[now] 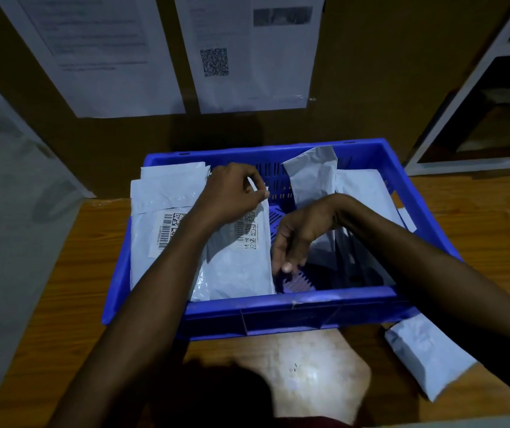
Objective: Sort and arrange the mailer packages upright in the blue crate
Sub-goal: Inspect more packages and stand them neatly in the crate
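Note:
A blue plastic crate (290,307) sits on the wooden table. Several white mailer packages stand or lean inside it. My left hand (232,193) pinches the top edge of a white mailer with a barcode label (241,261) that stands near the crate's middle. Behind it, more white mailers (161,199) lean against the left wall. My right hand (294,239) hangs inside the crate just right of that mailer, fingers pointing down and loosely curled, holding nothing that I can see. Two more white mailers (315,177) lean at the back right. A dark mailer (352,261) lies under my right forearm.
One white mailer (426,353) lies on the wooden table (309,366) outside the crate, at the front right. A brown board with printed sheets (247,50) stands behind the crate. A white shelf frame (479,88) is at the right.

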Motion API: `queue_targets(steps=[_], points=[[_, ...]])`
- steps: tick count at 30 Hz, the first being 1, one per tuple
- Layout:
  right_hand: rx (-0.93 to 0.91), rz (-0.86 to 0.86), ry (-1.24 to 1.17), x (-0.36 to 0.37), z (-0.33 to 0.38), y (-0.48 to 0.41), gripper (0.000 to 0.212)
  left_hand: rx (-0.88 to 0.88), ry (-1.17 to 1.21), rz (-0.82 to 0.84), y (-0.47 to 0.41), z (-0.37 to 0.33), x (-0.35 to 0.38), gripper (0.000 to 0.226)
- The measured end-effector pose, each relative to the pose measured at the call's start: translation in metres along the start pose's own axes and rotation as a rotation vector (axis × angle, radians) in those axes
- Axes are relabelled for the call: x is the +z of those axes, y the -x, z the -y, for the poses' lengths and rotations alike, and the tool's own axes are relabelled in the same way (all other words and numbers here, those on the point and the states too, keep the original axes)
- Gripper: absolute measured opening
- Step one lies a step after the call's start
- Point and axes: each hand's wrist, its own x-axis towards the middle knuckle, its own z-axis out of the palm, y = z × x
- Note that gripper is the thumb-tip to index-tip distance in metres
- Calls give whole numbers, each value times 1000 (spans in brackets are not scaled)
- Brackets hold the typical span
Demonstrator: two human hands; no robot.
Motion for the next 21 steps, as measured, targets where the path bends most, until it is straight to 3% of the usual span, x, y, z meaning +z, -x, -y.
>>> queue_targets(steps=[3,8,12,15,17,19,21], points=[[0,-217,43,-18,-4,22,21,70,27,4,0,-1,1,11],[-219,-1087,30,-36,-22,58,8,256,162,30,3,-12,12,16],[-88,-1549,220,-46,-36,70,20,333,137,87,1,-16,32,19],[101,-1567,309,-49,-49,61,34,336,114,92,-1,-16,39,17],[193,-1532,278,-47,-48,51,30,330,93,72,-2,-15,39,15],[164,-1552,270,-46,-43,49,22,314,88,31,-2,-13,37,15],[-3,-1565,187,-45,-34,55,29,264,123,-19,-2,-12,34,18]])
